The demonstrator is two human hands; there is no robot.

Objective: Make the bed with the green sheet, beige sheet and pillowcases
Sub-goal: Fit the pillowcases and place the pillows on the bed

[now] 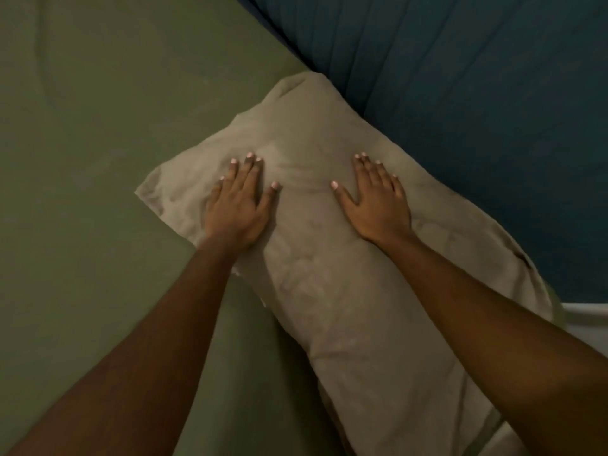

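A pillow [332, 258] in a beige pillowcase is laid on the green sheet [98, 159] of the bed, pushed up against the dark blue headboard [460, 93]. Its long axis is set on a diagonal, running from the near right of the view up to the far corner by the headboard. The left hand [238, 205] and the right hand [378, 202] are both pressed flat on the far half of the pillow, fingers straight and spread, nothing gripped in either. They are placed side by side across the short width, well apart, with a creased strip of fabric between them. The left hand is nearer the edge over the green sheet, the right nearer the headboard. Neither is clearly closer to the far end. Smoothing is judged to be the step in hand; any stroke is best run along the diagonal.
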